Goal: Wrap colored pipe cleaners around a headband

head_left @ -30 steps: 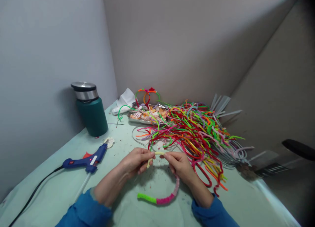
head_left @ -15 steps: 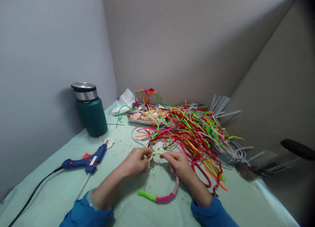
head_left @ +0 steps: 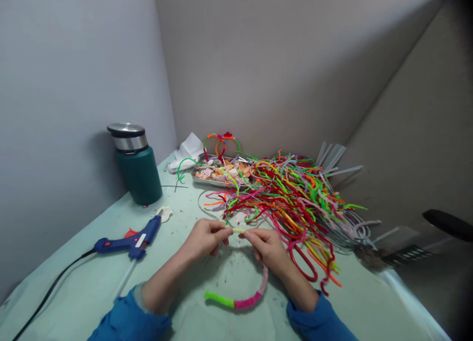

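Observation:
A C-shaped headband point(head_left: 247, 301) wrapped in fuzzy pipe cleaner curves above the table, its sections bright green, magenta and pale pink. My right hand point(head_left: 269, 250) grips its upper part between thumb and fingers, hiding the stretch beneath. Between my hands runs a short pale yellow pipe cleaner point(head_left: 238, 230) at the band's upper end. My left hand point(head_left: 207, 240) pinches that yellow piece with thumb and index finger, close to my right fingertips. The green end hangs free at the lower left.
A blue glue gun point(head_left: 142, 240) lies left, beside a green bottle point(head_left: 138, 176). Behind my hands are a metal tray point(head_left: 207, 182) of small ornaments and a large heap of pipe cleaners point(head_left: 295, 193). Red-handled scissors point(head_left: 305, 267) lie right, near a slotted black utensil point(head_left: 406, 254).
My left fingers have closed in on the yellow pipe cleaner, and its loose loop no longer shows. The band's green end has shifted slightly left. My right hand keeps its grip.

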Demonstrator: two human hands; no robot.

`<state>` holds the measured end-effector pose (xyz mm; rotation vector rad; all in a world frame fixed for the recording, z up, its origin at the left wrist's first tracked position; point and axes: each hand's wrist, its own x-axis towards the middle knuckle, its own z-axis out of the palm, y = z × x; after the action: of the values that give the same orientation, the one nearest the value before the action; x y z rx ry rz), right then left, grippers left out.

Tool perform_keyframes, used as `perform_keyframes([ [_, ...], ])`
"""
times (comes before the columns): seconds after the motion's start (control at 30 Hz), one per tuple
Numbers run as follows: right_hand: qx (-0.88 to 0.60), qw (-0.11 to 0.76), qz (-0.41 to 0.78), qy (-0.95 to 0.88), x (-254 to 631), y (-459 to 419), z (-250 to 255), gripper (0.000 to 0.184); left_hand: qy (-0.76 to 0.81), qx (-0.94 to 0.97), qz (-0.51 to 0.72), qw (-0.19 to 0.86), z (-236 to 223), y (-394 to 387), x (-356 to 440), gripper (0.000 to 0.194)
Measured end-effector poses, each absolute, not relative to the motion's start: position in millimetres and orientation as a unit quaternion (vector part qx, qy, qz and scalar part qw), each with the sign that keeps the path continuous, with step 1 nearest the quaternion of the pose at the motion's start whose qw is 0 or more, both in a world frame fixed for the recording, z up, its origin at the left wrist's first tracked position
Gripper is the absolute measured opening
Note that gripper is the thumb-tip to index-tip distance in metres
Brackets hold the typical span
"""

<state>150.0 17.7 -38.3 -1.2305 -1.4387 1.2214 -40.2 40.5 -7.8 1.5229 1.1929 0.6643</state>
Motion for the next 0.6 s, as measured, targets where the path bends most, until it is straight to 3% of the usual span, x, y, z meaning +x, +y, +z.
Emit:
perform_keyframes([
  [0.2,-0.481,0.433,0.488,-0.585,148.5,15.1,-38.1,0.039,0.441,0.484,0.312,0.688,-10.0,42.1,-41.1,0.029],
  [0.33,-0.484,0.434,0.488,-0.583,147.7,14.9,-37.3,0.039,0.42,0.451,0.314,0.723,-8.7,41.5,-38.6,0.029],
  [0.47,-0.502,0.444,0.478,-0.568,148.0,17.3,-36.6,0.038,0.481,0.512,0.313,0.639,-11.9,42.4,-35.3,0.041],
  [0.6,-0.516,0.465,0.463,-0.55,150.4,19.5,-36.0,0.038,0.53,0.617,0.368,0.451,-16.8,43.4,-36.2,0.03],
])
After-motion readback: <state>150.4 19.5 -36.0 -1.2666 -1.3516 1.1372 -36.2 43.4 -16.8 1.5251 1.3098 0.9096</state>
